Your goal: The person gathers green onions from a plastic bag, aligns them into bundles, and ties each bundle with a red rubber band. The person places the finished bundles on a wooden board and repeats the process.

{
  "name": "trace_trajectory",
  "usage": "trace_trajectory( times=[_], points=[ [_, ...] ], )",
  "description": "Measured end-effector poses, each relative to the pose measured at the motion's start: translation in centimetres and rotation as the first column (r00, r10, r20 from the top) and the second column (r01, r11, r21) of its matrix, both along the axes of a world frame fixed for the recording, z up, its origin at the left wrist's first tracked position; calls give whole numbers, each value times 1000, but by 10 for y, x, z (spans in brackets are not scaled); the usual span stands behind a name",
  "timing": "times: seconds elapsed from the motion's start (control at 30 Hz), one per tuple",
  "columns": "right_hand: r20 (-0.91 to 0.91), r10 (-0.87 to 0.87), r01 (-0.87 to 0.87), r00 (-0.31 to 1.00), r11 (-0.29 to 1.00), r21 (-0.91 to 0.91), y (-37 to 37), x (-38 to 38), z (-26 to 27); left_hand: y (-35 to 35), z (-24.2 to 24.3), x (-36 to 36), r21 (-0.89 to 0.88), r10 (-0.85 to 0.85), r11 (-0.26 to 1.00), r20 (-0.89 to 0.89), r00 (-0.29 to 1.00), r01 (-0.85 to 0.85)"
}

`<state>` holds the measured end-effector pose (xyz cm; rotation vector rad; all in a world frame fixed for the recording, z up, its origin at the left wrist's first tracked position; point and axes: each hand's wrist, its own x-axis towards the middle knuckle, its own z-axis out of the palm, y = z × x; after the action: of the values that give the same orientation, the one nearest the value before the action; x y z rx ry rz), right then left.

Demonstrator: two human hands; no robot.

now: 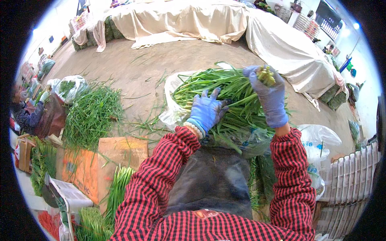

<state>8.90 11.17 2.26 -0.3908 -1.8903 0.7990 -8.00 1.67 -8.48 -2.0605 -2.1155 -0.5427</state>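
Observation:
My left hand (206,110), in a blue glove with a white bead bracelet at the wrist, lies with spread fingers on a heap of long-leaved green stalks (208,79). A dark patch shows at its thumb; whether that is a tool or dirt I cannot tell. My right hand (268,96), also gloved, is raised at the right of the heap. It grips a bunch of green stalks (265,76) by the pale cut ends, with leaves trailing left onto the heap. White plastic sheeting (173,90) lies under the heap's left side, beyond the dark apron (214,177) on my lap.
Loose green leaves (93,111) form a pile at left, beside a seated person (33,111). Trimmed stalks (119,183) lie near my left elbow. White plastic crates (349,174) and a plastic bag (319,138) stand at right. Cloth-covered stacks (187,21) line the back.

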Motion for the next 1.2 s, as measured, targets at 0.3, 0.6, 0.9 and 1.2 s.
trace_trajectory(
  times=[0.3, 0.6, 0.9, 1.2],
  points=[
    [-394, -349, 379, 850, 926, -2, 35, 118, 88, 12, -22, -9, 9, -1, 1000, 22, 1000, 1],
    [-361, -489, 602, 794, 712, 360, -4, 224, 167, -2, -18, -9, 179, -73, 980, -76, 994, 86],
    [78, -364, 314, 928, 878, 361, -102, 119, 128, -107, 72, 52, 578, -464, 804, 467, 753, 138],
    [-683, 13, -375, 730, 843, -385, -193, 78, 48, -150, 80, 97, 664, -390, 726, 187, 902, 176]
  ],
)
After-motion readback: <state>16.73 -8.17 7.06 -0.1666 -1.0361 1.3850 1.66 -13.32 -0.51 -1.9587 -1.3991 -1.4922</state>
